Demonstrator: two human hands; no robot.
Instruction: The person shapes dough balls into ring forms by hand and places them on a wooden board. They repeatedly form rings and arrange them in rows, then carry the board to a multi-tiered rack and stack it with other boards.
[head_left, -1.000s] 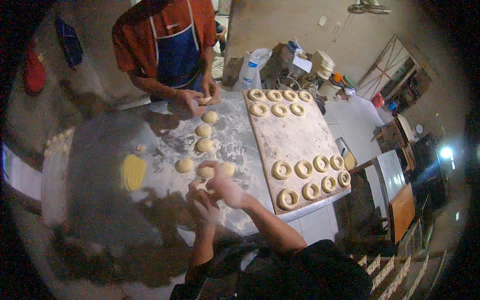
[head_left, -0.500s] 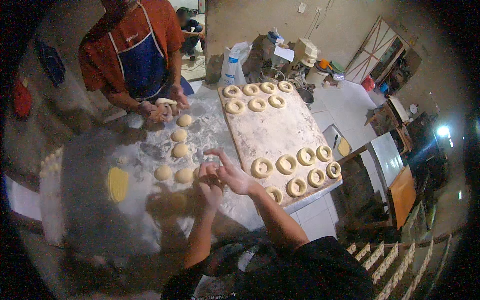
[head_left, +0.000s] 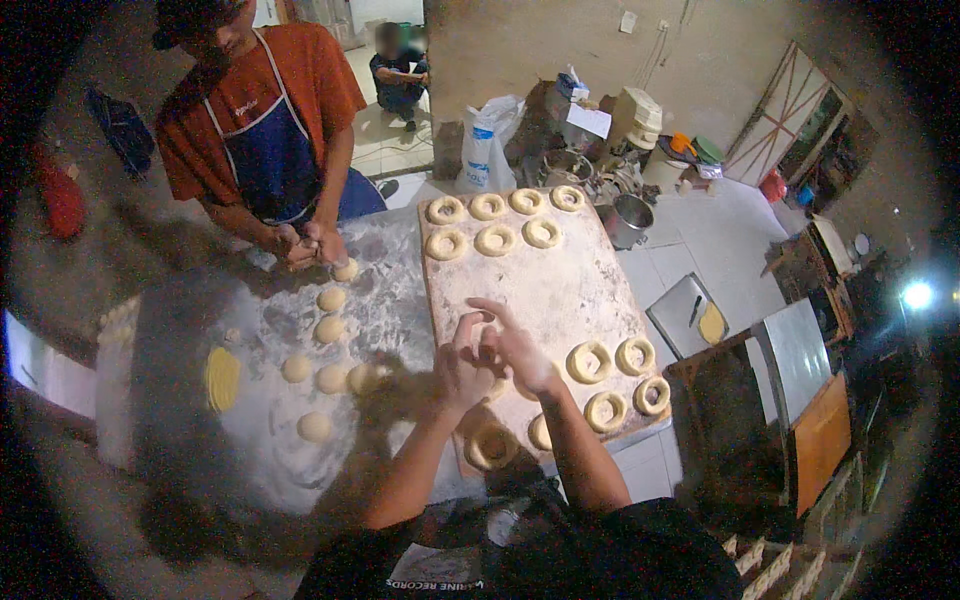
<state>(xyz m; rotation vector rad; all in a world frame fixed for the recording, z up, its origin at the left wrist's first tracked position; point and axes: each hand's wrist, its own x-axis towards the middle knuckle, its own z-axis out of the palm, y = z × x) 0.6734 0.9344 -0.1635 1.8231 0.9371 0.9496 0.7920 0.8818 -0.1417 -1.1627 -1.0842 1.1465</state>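
Observation:
My left hand (head_left: 466, 362) and my right hand (head_left: 520, 352) are close together over the left part of a floured wooden board (head_left: 530, 280). The fingers of the left are curled. On the right hand the index finger reaches out to the left while the others bend in toward the left hand. Whatever lies between them is hidden. Several dough rings (head_left: 590, 361) rest on the near part of the board, one (head_left: 491, 445) in shadow below my hands. More dough rings (head_left: 496, 240) form two rows at the far end. Left of the board, dough balls (head_left: 331, 378) sit on the floured table.
Across the table a person in an apron (head_left: 275, 150) has both hands (head_left: 310, 245) together by a dough ball. A flat yellow dough piece (head_left: 221, 379) lies at the left. Beyond the board stand a white sack (head_left: 490, 145) and a metal pot (head_left: 630, 215). A tray (head_left: 672, 315) is at the right.
My hands have moved right, from beside the dough balls to over the board. The view has shifted. The other person's hands no longer show the pale dough strip.

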